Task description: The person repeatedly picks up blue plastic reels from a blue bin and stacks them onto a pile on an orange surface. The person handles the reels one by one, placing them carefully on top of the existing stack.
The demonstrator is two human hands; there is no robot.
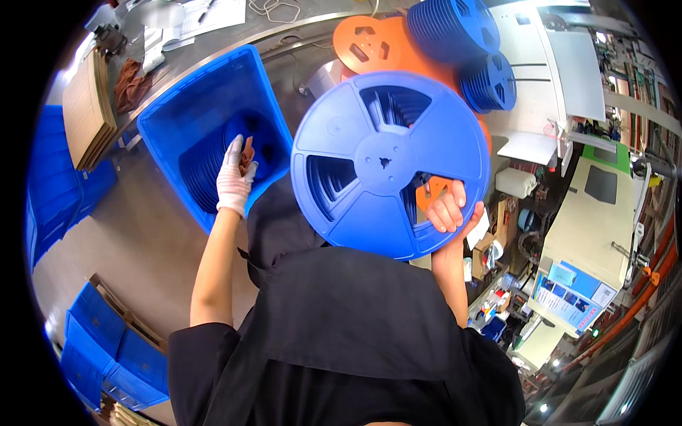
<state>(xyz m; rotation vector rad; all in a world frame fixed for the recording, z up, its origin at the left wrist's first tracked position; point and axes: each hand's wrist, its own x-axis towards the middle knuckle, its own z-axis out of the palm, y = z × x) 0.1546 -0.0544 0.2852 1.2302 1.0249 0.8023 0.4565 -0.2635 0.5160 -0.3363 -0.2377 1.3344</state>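
My right hand (pixel 449 210) is bare and hooked through a window of a large blue reel (pixel 384 163), gripping its rim. More blue reels show behind it through the openings, so this seems to be a stack. My left hand (pixel 234 176), in a white glove, reaches into a blue bin (pixel 167 117) on my left. Its fingers are closed round a crumpled brown cloth (pixel 246 155). Inside the bin, close to that hand, lies a row of dark blue reels (pixel 199 170) on edge.
Orange reels (pixel 366 46) and stacked blue reels (pixel 455 28) stand beyond the held reel. A metal bench (pixel 284 35) runs along the back. Cardboard sheets (pixel 85 113) and blue boxes (pixel 117 348) are at left. A beige machine (pixel 586 227) stands at right.
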